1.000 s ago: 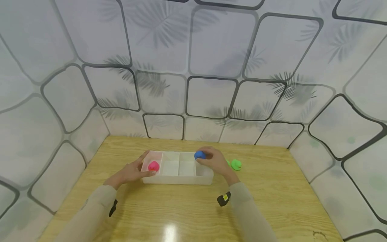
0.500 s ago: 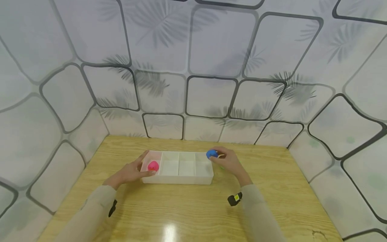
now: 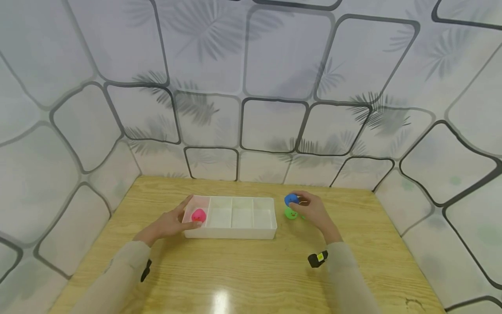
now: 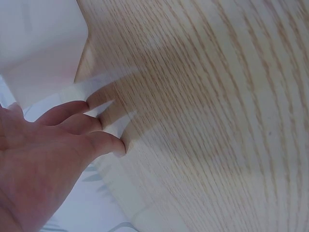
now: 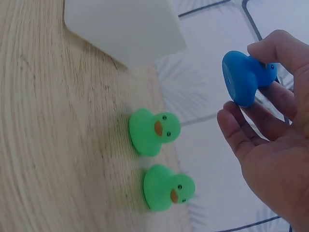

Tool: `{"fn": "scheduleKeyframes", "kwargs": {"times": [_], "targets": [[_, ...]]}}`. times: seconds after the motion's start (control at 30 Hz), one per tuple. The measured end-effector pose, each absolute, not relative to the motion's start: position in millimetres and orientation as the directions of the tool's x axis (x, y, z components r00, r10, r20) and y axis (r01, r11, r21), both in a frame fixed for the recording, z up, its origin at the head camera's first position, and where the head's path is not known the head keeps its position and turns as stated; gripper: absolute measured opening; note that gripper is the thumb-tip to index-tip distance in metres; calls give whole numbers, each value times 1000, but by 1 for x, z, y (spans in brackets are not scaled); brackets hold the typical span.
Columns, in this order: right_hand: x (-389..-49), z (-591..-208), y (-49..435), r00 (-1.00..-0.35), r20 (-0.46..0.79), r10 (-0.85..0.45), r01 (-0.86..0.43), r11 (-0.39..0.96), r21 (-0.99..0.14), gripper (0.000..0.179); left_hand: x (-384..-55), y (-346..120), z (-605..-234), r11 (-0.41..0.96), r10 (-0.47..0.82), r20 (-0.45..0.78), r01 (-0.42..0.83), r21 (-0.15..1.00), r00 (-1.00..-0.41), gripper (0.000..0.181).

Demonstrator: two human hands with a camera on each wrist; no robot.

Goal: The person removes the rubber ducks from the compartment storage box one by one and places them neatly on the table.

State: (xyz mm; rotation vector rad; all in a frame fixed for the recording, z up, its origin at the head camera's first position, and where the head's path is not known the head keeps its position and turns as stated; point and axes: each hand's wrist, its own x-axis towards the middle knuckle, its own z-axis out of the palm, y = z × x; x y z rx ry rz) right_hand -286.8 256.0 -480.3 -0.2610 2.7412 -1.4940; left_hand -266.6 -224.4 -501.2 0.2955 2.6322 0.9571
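My right hand [image 3: 313, 211] pinches a blue rubber duck [image 5: 241, 77] between thumb and fingers, held up off the table to the right of the box. Two green rubber ducks stand on the table below it: one green duck [image 5: 145, 133] nearer the box, another green duck [image 5: 161, 188] beside it and partly hidden by my hand in the head view. A white four-part box [image 3: 235, 233] lies lengthwise across the table. My left hand [image 3: 170, 222] holds its left end, thumb over the front rim and forefinger at the back corner. A pink duck [image 3: 198, 215] sits in the leftmost compartment.
The wooden table [image 3: 235, 270] has patterned walls [image 3: 274, 126] behind it and on both sides. Dark wrist cameras sit below each sleeve, one of them a black camera [image 3: 317, 259] by the right wrist.
My right hand has carried the blue duck rightward, from over the box's rightmost compartment to above the green ducks beside the box. The left hand and box have stayed in place.
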Motion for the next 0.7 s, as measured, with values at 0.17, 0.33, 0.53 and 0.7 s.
{"fn": "scheduleKeyframes", "kwargs": {"times": [0.17, 0.33, 0.53, 0.7], "targets": [[-283, -482, 270, -991, 66, -115, -117, 529, -841, 50, -267, -224, -501, 753, 305, -224, 91, 651, -926, 114], [-281, -486, 285, -995, 64, -83, -99, 553, -827, 50, -268, -224, -502, 754, 307, -224, 92, 651, -925, 115], [-278, -488, 303, -994, 71, -83, -106, 581, -807, 50, -267, -224, -503, 765, 301, -233, 88, 638, -925, 115], [-275, -490, 314, -993, 92, -80, -121, 584, -803, 49, -267, -225, -502, 764, 304, -230, 93, 638, -925, 115]]}}
